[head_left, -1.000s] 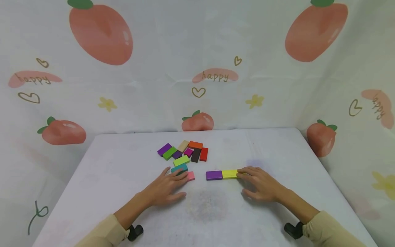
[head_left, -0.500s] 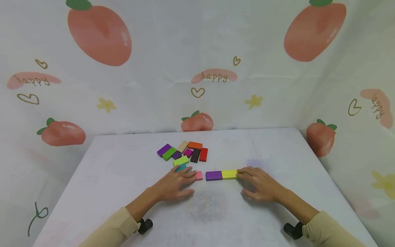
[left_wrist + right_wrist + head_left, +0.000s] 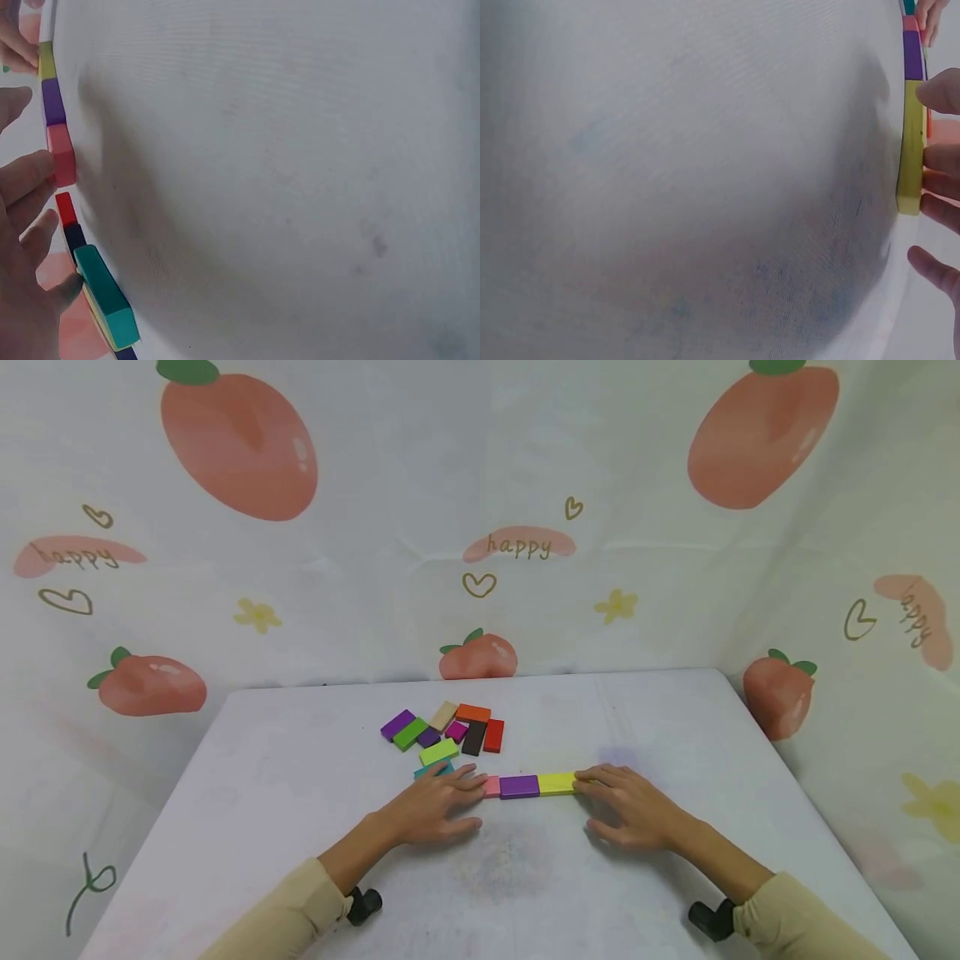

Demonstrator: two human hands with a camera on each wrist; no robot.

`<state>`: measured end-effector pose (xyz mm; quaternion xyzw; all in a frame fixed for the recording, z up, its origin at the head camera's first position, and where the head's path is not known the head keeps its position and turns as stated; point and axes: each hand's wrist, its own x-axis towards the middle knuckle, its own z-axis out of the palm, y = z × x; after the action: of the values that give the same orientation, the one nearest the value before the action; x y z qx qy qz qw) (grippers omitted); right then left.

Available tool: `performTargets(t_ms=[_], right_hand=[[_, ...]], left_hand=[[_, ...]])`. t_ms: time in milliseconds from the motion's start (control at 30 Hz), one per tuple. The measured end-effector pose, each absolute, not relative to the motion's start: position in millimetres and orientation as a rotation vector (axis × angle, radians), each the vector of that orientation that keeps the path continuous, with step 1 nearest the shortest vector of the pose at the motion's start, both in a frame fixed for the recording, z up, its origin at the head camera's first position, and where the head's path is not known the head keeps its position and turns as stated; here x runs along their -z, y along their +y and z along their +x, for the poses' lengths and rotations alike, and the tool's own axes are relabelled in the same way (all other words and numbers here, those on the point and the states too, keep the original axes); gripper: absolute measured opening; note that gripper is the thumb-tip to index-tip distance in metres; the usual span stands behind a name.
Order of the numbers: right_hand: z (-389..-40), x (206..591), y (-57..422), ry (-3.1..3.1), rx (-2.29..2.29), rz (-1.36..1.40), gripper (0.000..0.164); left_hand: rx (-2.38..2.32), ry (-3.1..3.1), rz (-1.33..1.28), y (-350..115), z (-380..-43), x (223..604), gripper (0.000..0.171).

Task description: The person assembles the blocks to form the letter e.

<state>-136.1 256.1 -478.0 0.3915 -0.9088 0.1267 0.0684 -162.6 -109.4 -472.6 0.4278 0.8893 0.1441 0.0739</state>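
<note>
A pink block (image 3: 492, 787), a purple block (image 3: 519, 787) and a yellow block (image 3: 557, 783) lie end to end in a row on the white table. My left hand (image 3: 433, 808) rests its extended fingertips on the left part of the pink block, covering some of it. At the other end, the fingers of my right hand (image 3: 633, 808) touch the yellow block and hide its right end; its thumb is spread apart. In the left wrist view the pink block (image 3: 63, 154) meets the purple one. A teal block (image 3: 423, 772) lies just behind my left fingers, partly covered.
Behind the left hand lies a loose cluster of blocks: lime (image 3: 438, 752), green (image 3: 410, 734), purple (image 3: 397, 724), beige (image 3: 443, 717), orange (image 3: 474, 713), black (image 3: 474, 738), red (image 3: 493, 736) and others. A patterned cloth (image 3: 360, 610) hangs behind the table (image 3: 637, 710).
My left hand has slid the pink block rightward, and the gap to the purple block has closed. The right hand has stayed in place at the yellow block.
</note>
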Motion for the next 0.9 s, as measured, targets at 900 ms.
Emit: performTargets(t_ms=[900], right_hand=[[-134.2, 478.1, 255.8, -2.765, -0.372, 1.156, 0.052]], left_hand=[[-0.373, 2.664, 1.262, -108.9, -158.3, 466.9, 0.057]])
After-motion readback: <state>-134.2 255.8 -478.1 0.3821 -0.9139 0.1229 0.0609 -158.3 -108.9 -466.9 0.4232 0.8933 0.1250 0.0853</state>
